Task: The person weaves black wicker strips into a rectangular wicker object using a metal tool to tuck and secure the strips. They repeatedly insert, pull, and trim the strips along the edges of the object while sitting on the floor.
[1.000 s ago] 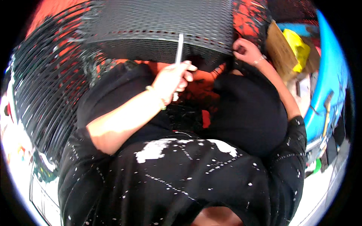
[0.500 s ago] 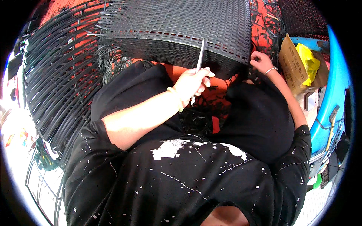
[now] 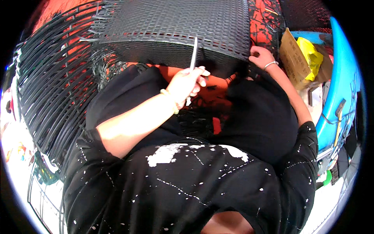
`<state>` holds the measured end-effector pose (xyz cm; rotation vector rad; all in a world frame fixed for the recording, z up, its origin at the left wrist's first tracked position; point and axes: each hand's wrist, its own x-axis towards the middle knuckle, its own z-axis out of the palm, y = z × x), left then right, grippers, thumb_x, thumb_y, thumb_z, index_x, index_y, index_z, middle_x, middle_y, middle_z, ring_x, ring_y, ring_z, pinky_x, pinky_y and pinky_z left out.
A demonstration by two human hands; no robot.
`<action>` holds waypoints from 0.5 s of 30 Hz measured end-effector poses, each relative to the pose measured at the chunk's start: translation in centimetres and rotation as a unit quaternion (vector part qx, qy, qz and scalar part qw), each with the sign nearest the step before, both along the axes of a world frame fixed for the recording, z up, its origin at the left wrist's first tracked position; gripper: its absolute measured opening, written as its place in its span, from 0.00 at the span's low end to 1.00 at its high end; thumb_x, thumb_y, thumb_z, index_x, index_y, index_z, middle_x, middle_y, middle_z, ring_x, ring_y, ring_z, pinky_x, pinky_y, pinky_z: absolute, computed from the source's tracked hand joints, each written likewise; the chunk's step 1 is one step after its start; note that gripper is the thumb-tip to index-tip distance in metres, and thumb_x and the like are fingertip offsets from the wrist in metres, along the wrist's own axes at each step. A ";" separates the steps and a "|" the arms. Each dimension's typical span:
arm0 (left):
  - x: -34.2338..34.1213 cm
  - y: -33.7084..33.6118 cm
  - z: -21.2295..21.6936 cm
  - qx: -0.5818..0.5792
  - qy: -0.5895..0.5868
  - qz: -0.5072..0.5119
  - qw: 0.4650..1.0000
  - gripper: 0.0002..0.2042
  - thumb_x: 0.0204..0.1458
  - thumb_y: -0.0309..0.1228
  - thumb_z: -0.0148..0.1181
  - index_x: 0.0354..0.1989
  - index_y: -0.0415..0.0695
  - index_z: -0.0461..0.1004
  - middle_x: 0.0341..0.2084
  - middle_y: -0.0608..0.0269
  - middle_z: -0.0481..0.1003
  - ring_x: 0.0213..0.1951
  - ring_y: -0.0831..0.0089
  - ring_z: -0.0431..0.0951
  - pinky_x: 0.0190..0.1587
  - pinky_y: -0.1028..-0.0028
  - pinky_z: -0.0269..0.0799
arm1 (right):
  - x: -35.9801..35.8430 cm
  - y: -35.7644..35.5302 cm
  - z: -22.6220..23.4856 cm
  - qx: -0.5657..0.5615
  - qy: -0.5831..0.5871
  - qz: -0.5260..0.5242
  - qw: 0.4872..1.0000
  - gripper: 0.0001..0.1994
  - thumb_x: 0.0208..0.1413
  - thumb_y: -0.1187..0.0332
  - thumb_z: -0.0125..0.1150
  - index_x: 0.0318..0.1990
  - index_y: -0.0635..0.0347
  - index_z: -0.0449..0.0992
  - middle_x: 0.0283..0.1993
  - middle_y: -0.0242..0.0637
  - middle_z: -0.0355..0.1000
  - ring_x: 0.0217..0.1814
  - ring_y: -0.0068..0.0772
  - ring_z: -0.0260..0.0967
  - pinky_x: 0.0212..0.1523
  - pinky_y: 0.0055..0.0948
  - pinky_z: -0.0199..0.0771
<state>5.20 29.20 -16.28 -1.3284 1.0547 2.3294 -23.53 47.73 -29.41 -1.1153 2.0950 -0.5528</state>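
Note:
My left hand (image 3: 183, 85) is closed around a thin, pale, shiny strip (image 3: 194, 54) that tapers toward its upper end. The strip points up and its tip overlaps the front edge of a black woven panel (image 3: 175, 23); whether they touch, I cannot tell. My right hand (image 3: 261, 57) is at the panel's right front corner, fingers curled. What its fingertips pinch, if anything, is hidden. The panel's front side hangs in shadow above my crossed legs (image 3: 261, 117).
A curved rack of black strips (image 3: 50, 85) rises on the left. Black offcuts litter the red ground (image 3: 261, 23). To the right are a cardboard box (image 3: 294, 58) with a yellow bag (image 3: 310, 58), a blue plastic surface (image 3: 331, 121) and a wooden-handled tool (image 3: 338, 121).
The whole view has shifted a little. My left hand has moved slightly left along the panel's edge with the strip. The right hand stays at the corner.

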 end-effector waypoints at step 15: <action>-5.6 -9.9 -9.1 -0.723 0.049 -0.200 0.659 0.12 0.57 0.40 0.50 0.34 0.46 0.77 0.24 0.57 0.74 0.28 0.59 0.75 0.34 0.63 0.71 | 0.5 0.5 0.9 -0.031 0.066 0.059 0.996 0.09 0.40 0.68 0.61 0.24 0.59 0.66 0.24 0.36 0.67 0.29 0.38 0.67 0.31 0.34 0.68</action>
